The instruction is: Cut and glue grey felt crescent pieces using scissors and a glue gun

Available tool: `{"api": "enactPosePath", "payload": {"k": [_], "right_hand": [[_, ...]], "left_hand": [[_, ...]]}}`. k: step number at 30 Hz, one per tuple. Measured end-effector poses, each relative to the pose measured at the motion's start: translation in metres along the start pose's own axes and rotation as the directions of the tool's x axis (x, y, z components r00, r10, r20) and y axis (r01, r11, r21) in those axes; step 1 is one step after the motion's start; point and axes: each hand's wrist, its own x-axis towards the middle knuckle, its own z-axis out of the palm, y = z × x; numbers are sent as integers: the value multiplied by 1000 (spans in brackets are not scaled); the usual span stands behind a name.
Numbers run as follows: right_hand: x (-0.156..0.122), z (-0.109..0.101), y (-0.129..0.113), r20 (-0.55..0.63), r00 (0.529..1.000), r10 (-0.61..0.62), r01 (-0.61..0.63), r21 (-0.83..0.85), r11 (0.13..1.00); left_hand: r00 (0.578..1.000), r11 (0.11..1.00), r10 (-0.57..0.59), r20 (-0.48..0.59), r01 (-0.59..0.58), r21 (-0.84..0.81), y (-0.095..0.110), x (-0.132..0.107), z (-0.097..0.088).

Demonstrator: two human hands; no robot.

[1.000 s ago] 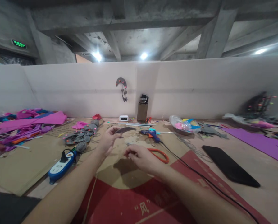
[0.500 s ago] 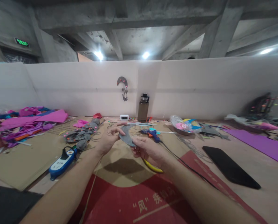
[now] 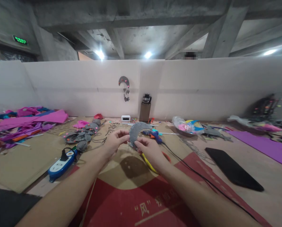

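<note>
Both hands grip a grey felt crescent (image 3: 138,128), held up above the cardboard with its tip pointing right. My left hand (image 3: 116,142) pinches its left edge between thumb and fingers. My right hand (image 3: 150,151) pinches the lower end. Under my right hand show yellow and orange handles (image 3: 149,163), partly hidden; their tool's kind is unclear. A blue glue gun (image 3: 155,136) lies just behind the right hand, its cord trailing right. On the white wall hangs a grey crescent ornament (image 3: 124,82) with pink beads and dangling pieces.
Left stand a blue-white power strip (image 3: 61,165), grey yarn and felt pieces (image 3: 85,137), and a pile of pink and purple felt (image 3: 34,121). A dark bottle (image 3: 145,108) stands by the wall. Right lie a black phone (image 3: 233,168), a bowl of packets (image 3: 187,127) and purple felt (image 3: 261,146).
The crescent has been turned in my hands, its curve now facing up and left. My left hand has shifted from its upper end to the left edge. A head top shows above the partition.
</note>
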Motion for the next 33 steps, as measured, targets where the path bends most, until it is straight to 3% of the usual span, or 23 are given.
{"api": "enactPosePath", "payload": {"k": [7,14,18,20,24,28,33], "right_hand": [[-7,1,-11,56,998,-39,46,-131,990],[-8,4,-4,83,991,104,-88,-177,980],[1,0,6,-60,967,249,-248,17,968],[6,-6,6,-137,952,273,-244,198,949],[8,-14,-1,-66,978,196,-158,375,914],[3,-8,-3,15,993,118,-116,342,932],[-1,-1,-3,-45,996,79,-62,303,951]], "left_hand": [[999,1000,-5,-36,5,6,1,-2,3],[987,1000,-12,-163,17,26,1,-1,4],[977,1000,-10,-213,11,2,9,0,-1],[971,1000,-20,-237,16,-18,12,0,-5],[970,999,-35,-242,34,-10,13,2,-9],[973,998,-44,-224,50,22,10,3,-8],[983,993,-22,-182,0,-120,16,-1,-3]]}}
